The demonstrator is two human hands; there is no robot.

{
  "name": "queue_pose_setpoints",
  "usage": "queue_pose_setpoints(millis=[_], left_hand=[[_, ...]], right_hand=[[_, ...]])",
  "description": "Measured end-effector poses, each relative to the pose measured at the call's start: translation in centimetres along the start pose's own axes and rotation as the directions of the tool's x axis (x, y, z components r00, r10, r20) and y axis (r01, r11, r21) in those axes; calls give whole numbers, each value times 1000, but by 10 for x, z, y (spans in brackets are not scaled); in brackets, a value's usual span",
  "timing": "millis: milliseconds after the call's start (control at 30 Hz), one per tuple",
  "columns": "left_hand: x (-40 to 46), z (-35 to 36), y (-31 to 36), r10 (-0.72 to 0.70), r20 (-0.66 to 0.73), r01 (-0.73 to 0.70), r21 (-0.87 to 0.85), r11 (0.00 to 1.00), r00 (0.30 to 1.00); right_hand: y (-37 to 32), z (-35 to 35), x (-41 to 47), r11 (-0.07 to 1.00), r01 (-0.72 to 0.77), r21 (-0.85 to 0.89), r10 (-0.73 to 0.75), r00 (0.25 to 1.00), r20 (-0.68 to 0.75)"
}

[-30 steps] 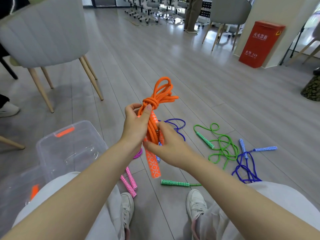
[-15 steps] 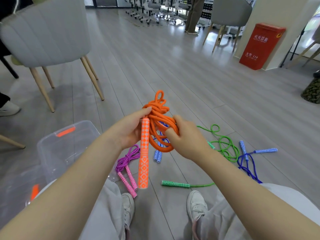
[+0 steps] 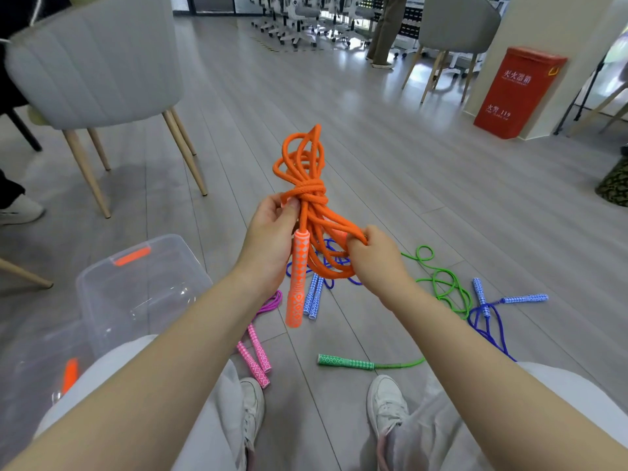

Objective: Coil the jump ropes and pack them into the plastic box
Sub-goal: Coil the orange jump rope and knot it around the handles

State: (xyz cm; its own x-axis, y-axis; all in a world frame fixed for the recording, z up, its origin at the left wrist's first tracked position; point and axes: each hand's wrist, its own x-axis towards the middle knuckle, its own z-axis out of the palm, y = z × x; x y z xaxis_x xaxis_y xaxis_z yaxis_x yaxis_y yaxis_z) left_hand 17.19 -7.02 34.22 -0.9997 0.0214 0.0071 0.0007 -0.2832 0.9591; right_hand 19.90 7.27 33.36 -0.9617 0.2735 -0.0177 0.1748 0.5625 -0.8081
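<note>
Two hands on the orange rope (image 3: 307, 205), bundle's long axis 12-to-6: left hand (image 3: 272, 232) pinches the knot, right hand (image 3: 373, 256) grips the lower loops, plastic box (image 3: 142, 290) at 8 o'clock, nearer the left.
</note>
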Motion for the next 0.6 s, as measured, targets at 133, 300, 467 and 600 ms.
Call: queue_pose_setpoints(millis=[133,300,467,600], left_hand=[[-2,2,0,34,-33,-33,12,999,999],[1,-1,2,-36,-93,35,-7,999,995],[3,-4,4,-75,-147,73,-16,997,986],[3,-7,5,-65,-164,68,14,998,984]], right_hand=[[4,-1,1,989,-93,115,89,995,42],[3,-2,-1,995,-34,98,22,993,114],[1,-2,-5,980,-82,179,36,969,246],[-2,-7,-5,924,-113,366,-20,939,343]])
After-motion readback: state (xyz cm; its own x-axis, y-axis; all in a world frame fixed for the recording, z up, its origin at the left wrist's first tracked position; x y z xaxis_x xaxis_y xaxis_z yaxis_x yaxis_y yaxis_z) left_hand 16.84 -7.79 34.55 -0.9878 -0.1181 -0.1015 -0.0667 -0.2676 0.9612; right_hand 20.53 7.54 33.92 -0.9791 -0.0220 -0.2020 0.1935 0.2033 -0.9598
